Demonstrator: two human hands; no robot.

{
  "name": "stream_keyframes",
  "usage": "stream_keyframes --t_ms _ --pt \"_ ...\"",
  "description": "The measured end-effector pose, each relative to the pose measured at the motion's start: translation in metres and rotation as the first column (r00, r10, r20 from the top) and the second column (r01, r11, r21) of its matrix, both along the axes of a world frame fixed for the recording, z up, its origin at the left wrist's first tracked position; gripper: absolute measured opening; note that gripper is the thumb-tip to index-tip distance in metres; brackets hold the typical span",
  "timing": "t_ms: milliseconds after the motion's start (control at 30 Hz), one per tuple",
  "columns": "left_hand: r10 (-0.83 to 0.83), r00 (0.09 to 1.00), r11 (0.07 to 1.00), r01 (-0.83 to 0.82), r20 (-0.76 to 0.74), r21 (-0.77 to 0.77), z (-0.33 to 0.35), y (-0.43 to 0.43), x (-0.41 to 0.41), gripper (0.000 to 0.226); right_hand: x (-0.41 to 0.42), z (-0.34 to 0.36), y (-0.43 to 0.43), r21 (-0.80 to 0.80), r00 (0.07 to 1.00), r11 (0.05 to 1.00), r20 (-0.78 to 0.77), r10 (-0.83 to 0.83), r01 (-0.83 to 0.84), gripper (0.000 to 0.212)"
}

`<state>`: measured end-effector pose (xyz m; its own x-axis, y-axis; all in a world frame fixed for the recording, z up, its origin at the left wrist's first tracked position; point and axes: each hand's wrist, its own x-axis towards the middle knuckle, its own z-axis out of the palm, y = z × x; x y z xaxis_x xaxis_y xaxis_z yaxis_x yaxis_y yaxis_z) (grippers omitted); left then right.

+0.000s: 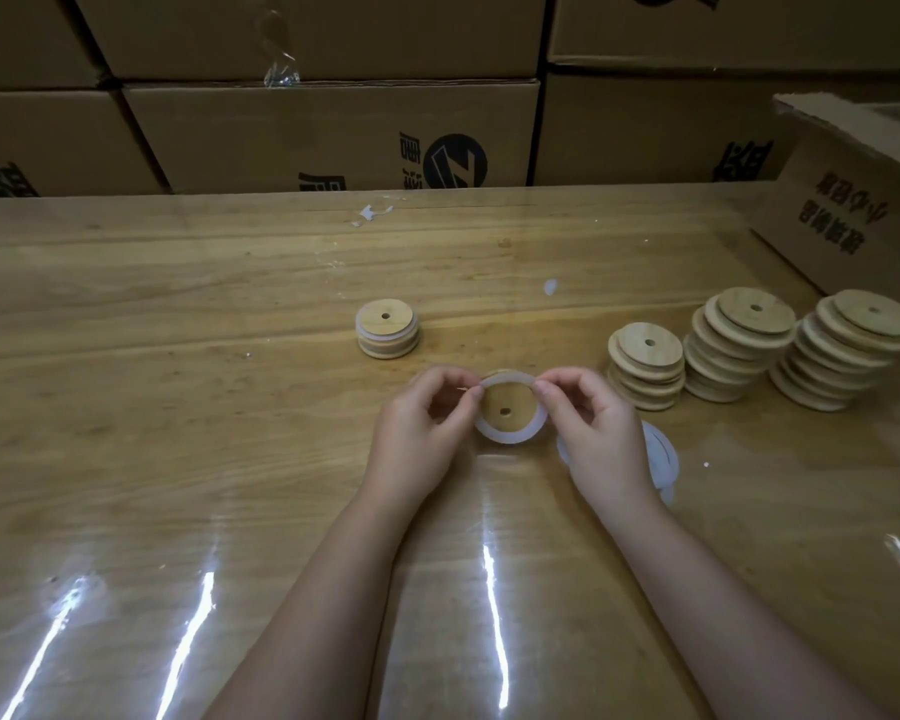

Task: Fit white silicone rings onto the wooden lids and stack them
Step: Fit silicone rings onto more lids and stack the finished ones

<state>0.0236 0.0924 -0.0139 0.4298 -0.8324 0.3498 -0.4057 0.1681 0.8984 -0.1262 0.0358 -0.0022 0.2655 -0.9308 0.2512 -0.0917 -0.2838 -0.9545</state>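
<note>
Pinched a white ring by its top edge at centre frame with left hand and right hand, thumb against fingertip on each. Stretched it round a lid, seemingly not yet seated. Counted one short finished stack just above. Judged most still undone, given three piles of bare lids at right and spare rings beneath the right wrist.
</note>
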Motion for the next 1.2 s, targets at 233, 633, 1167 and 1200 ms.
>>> stream_keyframes --t_ms 233,633,1167,1200 --pt "-0.031 0.999 0.999 0.031 -0.031 -0.021 0.004 0.001 -0.002 0.022 0.0 0.0 0.0 -0.013 1.0 1.0 0.001 -0.005 0.005 0.017" --pt "0.007 1.0 1.0 -0.006 -0.012 0.024 0.007 0.003 -0.003 0.019 0.0 -0.002 -0.002 -0.016 1.0 1.0 -0.029 0.011 -0.012 0.017" --pt "-0.012 0.998 0.998 0.016 -0.066 0.056 0.007 0.003 -0.003 0.021 -0.008 -0.001 -0.009 0.072 0.99 0.988 -0.035 0.136 -0.133 0.014" --pt "-0.015 0.998 0.998 0.019 -0.068 0.056 0.007 0.002 -0.003 0.021 -0.009 -0.001 -0.01 0.083 0.989 0.986 -0.037 0.146 -0.142 0.014"
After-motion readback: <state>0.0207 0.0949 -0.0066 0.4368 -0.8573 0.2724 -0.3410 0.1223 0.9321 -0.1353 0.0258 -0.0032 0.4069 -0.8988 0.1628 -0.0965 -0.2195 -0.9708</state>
